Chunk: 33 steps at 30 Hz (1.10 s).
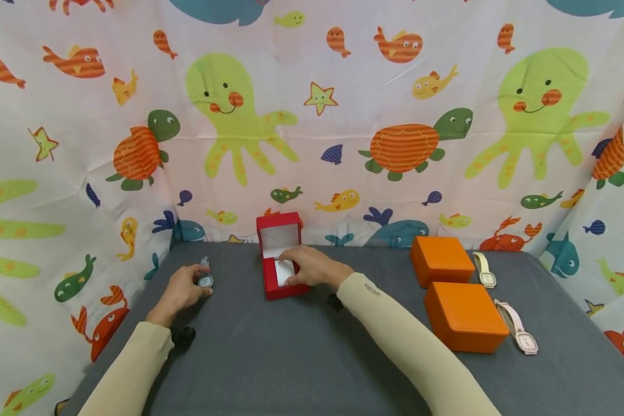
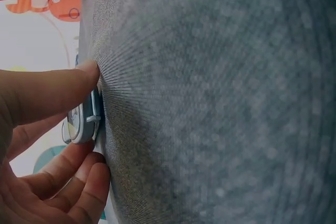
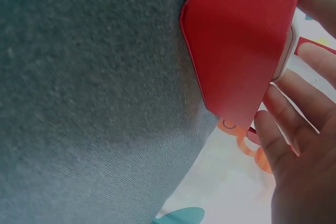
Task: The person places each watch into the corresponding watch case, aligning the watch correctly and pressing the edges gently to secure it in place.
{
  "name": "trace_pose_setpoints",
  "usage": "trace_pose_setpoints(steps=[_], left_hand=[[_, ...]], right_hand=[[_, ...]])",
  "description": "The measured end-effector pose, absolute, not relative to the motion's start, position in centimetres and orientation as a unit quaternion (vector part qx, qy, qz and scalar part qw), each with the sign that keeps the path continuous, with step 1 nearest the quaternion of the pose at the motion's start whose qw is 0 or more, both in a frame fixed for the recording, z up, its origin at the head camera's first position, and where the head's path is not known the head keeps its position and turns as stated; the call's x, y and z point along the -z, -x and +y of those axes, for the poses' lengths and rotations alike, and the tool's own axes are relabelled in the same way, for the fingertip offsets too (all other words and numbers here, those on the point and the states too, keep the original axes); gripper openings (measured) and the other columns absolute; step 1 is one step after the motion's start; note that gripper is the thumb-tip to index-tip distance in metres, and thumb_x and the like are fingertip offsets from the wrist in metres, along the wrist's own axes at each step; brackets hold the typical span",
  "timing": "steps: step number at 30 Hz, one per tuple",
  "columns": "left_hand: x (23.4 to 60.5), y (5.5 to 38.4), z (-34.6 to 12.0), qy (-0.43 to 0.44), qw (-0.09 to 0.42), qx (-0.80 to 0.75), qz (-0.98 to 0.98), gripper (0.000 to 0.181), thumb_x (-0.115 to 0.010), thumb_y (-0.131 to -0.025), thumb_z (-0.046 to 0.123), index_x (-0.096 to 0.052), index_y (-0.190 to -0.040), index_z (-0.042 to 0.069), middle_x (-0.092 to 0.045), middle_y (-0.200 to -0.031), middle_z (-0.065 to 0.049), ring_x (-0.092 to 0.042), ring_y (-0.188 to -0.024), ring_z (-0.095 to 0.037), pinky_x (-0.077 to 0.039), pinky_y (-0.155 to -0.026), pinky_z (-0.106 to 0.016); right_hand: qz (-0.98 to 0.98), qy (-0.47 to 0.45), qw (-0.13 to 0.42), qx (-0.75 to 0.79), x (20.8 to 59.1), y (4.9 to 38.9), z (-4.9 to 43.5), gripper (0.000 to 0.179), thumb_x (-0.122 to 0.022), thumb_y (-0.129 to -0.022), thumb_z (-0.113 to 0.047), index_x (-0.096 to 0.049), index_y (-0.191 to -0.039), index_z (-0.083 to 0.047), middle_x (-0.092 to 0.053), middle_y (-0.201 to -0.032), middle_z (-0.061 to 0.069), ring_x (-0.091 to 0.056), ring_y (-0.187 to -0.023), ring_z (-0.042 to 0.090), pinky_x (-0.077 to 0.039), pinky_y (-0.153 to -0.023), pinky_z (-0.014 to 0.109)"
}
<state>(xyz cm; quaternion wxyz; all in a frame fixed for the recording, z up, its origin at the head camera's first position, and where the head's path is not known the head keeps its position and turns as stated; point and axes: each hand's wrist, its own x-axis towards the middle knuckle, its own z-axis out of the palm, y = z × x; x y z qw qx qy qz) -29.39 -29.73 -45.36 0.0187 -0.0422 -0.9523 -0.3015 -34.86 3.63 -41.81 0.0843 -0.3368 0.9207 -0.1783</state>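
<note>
On the left of the table, my left hand (image 1: pixel 186 286) holds a silver wristwatch (image 1: pixel 205 281) with a pale blue dial, face up. Thumb and fingers grip the edges of its case in the left wrist view, low by the cloth. A red watch box (image 1: pixel 283 293) stands at the back centre, lid up, showing a white lining. Inside it sits a white cushion (image 1: pixel 282 274), its top above the rim in the right wrist view. My right hand (image 1: pixel 314 267) reaches over the box's right side, thumb and index finger pinching the cushion; its other fingers lie along the box's rim.
Two closed orange boxes stand on the right, one farther back (image 1: pixel 442 260) and one nearer (image 1: pixel 465 318). Beside them lie a cream-strapped watch (image 1: pixel 485 271) and a pink-strapped watch (image 1: pixel 520 332). A sea-animal curtain (image 1: pixel 317 69) rises behind the grey table (image 1: pixel 291 358).
</note>
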Motion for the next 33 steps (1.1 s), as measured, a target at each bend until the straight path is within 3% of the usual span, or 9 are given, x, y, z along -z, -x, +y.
trace_pose_setpoints(steps=[12, 18, 26, 33], left_hand=[[45.0, 29.7, -29.5, 0.032, -0.001, 0.284, -0.958, 0.044, -0.075, -0.079, 0.008, -0.059, -0.119, 0.000, -0.056, -0.111, -0.026, -0.052, -0.094, -0.035, -0.045, -0.083, -0.052], [44.7, 29.4, -29.4, 0.027, -0.004, 0.279, -0.960, 0.038, -0.074, -0.081, 0.010, -0.061, -0.115, 0.001, -0.060, -0.105, -0.023, -0.054, -0.090, -0.032, -0.046, -0.080, -0.050], [44.6, 29.1, -29.0, 0.026, 0.028, 0.284, -0.958, 0.034, -0.072, -0.084, 0.011, -0.062, -0.115, 0.001, -0.061, -0.100, -0.020, -0.054, -0.087, -0.030, -0.046, -0.077, -0.048], [43.7, 28.2, -26.8, 0.039, 0.068, 0.318, -0.945, 0.036, -0.073, -0.082, 0.005, -0.060, -0.116, -0.001, -0.060, -0.106, -0.021, -0.056, -0.088, -0.030, -0.049, -0.077, -0.046]], right_hand=[[0.923, 0.339, 0.097, 0.156, 41.2, 35.1, 3.2, 0.062, -0.081, -0.074, -0.035, -0.056, -0.130, -0.025, -0.054, -0.121, -0.003, -0.044, -0.110, 0.013, -0.052, -0.080, 0.027], [0.920, 0.344, 0.089, 0.167, 40.9, 34.7, 3.5, 0.064, -0.082, -0.073, -0.035, -0.054, -0.130, -0.024, -0.054, -0.124, -0.003, -0.046, -0.110, 0.014, -0.052, -0.082, 0.030], [0.908, 0.348, 0.086, 0.218, 40.4, 34.0, 4.0, 0.060, -0.080, -0.076, -0.034, -0.053, -0.128, -0.023, -0.051, -0.125, -0.002, -0.047, -0.114, 0.021, -0.052, -0.083, 0.032], [0.903, 0.329, 0.074, 0.267, 40.1, 33.5, 4.6, 0.061, -0.080, -0.075, -0.031, -0.051, -0.128, -0.026, -0.047, -0.126, -0.002, -0.045, -0.116, 0.021, -0.054, -0.081, 0.033]])
